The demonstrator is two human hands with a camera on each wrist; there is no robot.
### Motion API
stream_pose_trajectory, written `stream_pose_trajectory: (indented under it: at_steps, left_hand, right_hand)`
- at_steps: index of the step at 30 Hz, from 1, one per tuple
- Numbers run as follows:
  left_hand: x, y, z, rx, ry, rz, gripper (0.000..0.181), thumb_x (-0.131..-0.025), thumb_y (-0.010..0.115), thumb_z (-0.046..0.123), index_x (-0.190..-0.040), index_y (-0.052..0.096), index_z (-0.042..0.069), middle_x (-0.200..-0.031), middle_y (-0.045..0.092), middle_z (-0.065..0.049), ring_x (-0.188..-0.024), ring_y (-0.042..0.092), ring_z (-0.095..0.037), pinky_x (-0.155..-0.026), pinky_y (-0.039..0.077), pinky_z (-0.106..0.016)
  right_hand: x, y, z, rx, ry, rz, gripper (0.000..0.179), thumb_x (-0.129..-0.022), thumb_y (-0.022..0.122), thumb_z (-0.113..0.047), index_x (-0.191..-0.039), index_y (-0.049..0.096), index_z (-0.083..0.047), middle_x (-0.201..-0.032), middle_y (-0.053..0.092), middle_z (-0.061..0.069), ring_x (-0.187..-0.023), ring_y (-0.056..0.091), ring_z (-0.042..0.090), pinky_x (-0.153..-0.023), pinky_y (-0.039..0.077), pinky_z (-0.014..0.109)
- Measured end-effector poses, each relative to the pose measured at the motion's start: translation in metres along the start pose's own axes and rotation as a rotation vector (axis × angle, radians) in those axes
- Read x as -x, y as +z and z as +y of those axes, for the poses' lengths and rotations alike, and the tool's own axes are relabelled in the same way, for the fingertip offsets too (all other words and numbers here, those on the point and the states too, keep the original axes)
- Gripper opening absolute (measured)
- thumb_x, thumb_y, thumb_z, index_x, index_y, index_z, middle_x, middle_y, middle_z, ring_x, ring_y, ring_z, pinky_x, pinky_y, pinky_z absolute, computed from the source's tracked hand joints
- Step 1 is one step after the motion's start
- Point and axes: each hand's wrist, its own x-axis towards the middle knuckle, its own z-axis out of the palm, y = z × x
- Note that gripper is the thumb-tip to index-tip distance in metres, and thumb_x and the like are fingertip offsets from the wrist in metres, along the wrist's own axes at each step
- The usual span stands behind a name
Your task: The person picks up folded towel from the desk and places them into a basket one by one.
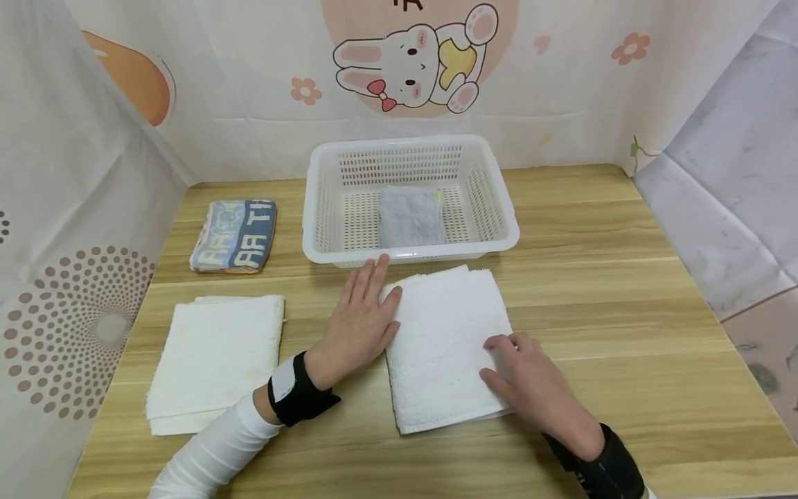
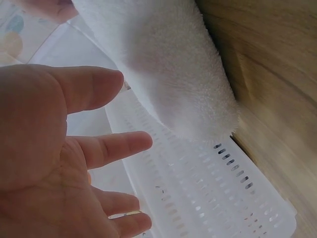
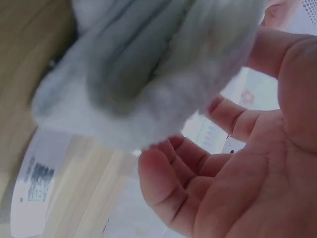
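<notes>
A folded white towel lies on the table in front of the basket. My left hand is at its left edge, fingers straight and pointing toward the basket, thumb beside the cloth. In the left wrist view the palm of the left hand faces the towel's rounded fold with nothing gripped. My right hand rests at the towel's right edge, fingers loosely bent. Seen from the right wrist, the right hand has its fingertips right at the towel's layered edge, the thumb tip partly hidden behind the cloth.
A white perforated basket stands at the back, holding a folded grey cloth. To the left lie a folded blue patterned towel and another folded white towel. A printed curtain hangs behind the wooden table.
</notes>
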Motion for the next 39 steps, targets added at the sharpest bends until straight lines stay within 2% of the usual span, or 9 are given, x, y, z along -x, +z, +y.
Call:
stream_pose_trajectory:
  at_steps: [3,8,16,22,26,30,35,39]
  left_hand:
    - [0.002,-0.001,0.001,0.031,-0.007,-0.023,0.051,-0.091,0.073,0.028,-0.132,0.058,0.003,-0.158,0.02,-0.031,-0.145,0.024,-0.046,-0.114,0.025,-0.059]
    - [0.006,-0.001,0.002,0.07,-0.002,-0.064,0.052,-0.091,0.072,0.028,-0.134,0.057,0.003,-0.155,0.026,-0.032,-0.143,0.026,-0.047,-0.113,0.027,-0.06]
    - [0.01,0.0,0.003,0.056,0.009,-0.105,0.052,-0.095,0.068,0.029,-0.138,0.052,0.004,-0.144,0.042,-0.032,-0.136,0.038,-0.045,-0.11,0.033,-0.056]
    - [0.014,0.003,0.005,0.045,0.0,-0.115,0.053,-0.096,0.065,0.032,-0.139,0.051,0.003,-0.131,0.055,-0.03,-0.126,0.049,-0.043,-0.106,0.039,-0.053]
    - [0.017,0.005,0.006,0.05,0.003,-0.129,0.056,-0.098,0.063,0.034,-0.14,0.049,0.001,-0.122,0.061,-0.028,-0.119,0.055,-0.042,-0.103,0.042,-0.05]
    - [0.019,0.006,0.007,0.099,-0.018,-0.191,0.061,-0.1,0.059,0.037,-0.145,0.043,-0.001,-0.123,0.061,-0.027,-0.121,0.055,-0.041,-0.105,0.042,-0.05]
    - [0.02,0.006,0.008,0.168,-0.029,-0.247,0.064,-0.101,0.056,0.038,-0.148,0.039,-0.003,-0.124,0.063,-0.026,-0.123,0.055,-0.039,-0.107,0.04,-0.047]
    - [0.02,0.007,0.01,0.224,-0.029,-0.286,0.066,-0.103,0.054,0.038,-0.15,0.034,-0.004,-0.125,0.062,-0.027,-0.124,0.054,-0.038,-0.109,0.038,-0.045]
  right_hand:
    - [-0.001,-0.002,0.002,-0.012,0.039,-0.026,0.038,-0.085,0.077,-0.023,-0.117,0.063,-0.007,-0.109,0.059,0.019,-0.099,0.058,0.033,-0.078,0.051,0.048]
    - [-0.003,-0.003,0.004,-0.028,0.076,-0.039,0.042,-0.087,0.076,-0.027,-0.12,0.062,-0.005,-0.114,0.057,0.023,-0.103,0.057,0.036,-0.081,0.05,0.052]
    - [-0.005,-0.002,0.01,-0.033,0.076,-0.011,0.053,-0.086,0.078,-0.029,-0.123,0.055,0.001,-0.115,0.052,0.031,-0.1,0.056,0.039,-0.077,0.052,0.05]
    - [-0.007,-0.001,0.011,-0.106,0.137,-0.057,0.063,-0.088,0.076,-0.029,-0.129,0.044,0.007,-0.121,0.038,0.037,-0.095,0.057,0.038,-0.077,0.053,0.047]
    - [-0.006,0.001,0.012,-0.144,0.174,-0.097,0.07,-0.09,0.074,-0.032,-0.136,0.037,0.008,-0.126,0.034,0.038,-0.096,0.059,0.039,-0.08,0.053,0.05]
    - [-0.007,0.001,0.014,-0.164,0.173,-0.117,0.081,-0.091,0.072,-0.033,-0.145,0.028,0.008,-0.132,0.032,0.04,-0.108,0.056,0.045,-0.089,0.05,0.055]
    - [-0.009,0.001,0.016,-0.183,0.155,-0.136,0.089,-0.093,0.07,-0.036,-0.151,0.021,0.01,-0.146,0.03,0.039,-0.132,0.038,0.052,-0.102,0.037,0.064]
    - [-0.011,0.001,0.018,-0.204,0.151,-0.129,0.088,-0.096,0.065,-0.041,-0.151,0.02,0.011,-0.151,0.029,0.037,-0.137,0.031,0.053,-0.107,0.03,0.066]
